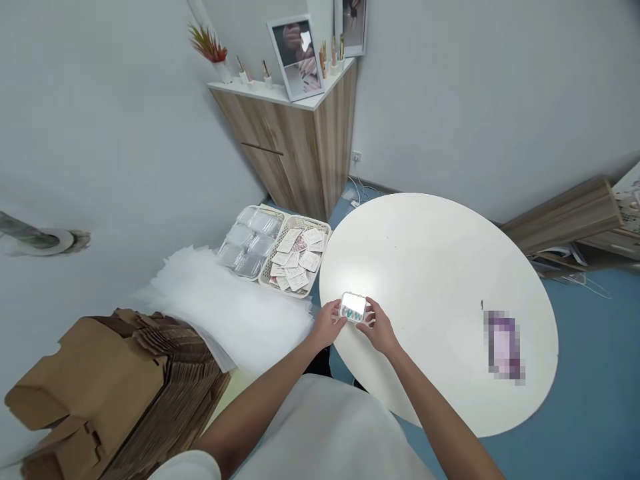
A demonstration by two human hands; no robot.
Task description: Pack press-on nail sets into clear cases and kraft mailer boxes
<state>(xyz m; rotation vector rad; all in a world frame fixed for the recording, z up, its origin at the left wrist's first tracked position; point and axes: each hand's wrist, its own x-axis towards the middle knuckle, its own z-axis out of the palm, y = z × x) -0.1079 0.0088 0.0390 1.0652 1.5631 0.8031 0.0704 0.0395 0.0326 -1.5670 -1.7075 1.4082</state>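
A small clear plastic box with green press-on nails inside sits at the near left edge of the round white table. My left hand grips its left end with curled fingers. My right hand grips its right end the same way. Both hands hold the box just above or on the tabletop; I cannot tell which.
Two cream baskets stand left of the table: one with clear plastic boxes, one with small packets. White foam sheets and a stack of flat cardboard boxes lie nearer. A blurred purple item rests on the table. A wooden cabinet stands behind.
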